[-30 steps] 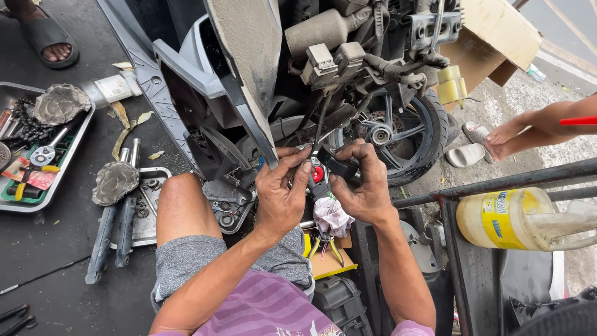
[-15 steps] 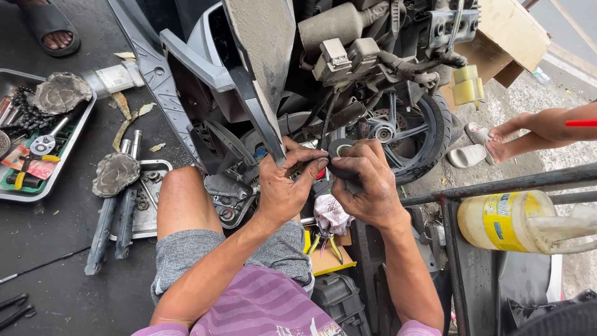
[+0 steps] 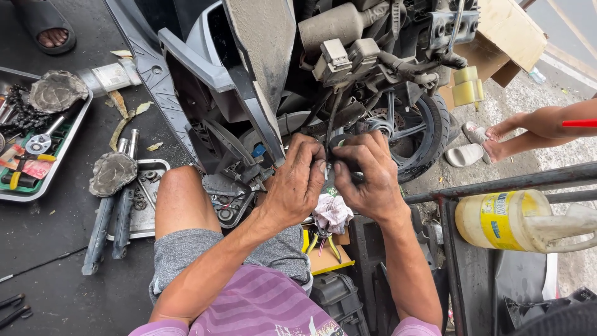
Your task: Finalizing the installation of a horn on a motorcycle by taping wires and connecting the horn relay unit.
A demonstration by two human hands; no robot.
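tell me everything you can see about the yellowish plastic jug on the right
The jug is a translucent, yellowed plastic container lying on its side at the right edge, behind a rusty metal bar that crosses in front of it. A yellow and blue label wraps its middle. Its pale handle end points right. It looks grimy and worn. Neither hand touches it.

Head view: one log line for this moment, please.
left hand: pinching black cable | right hand: same spot, fingertips meeting | scooter wheel: behind hands | rag: below hands
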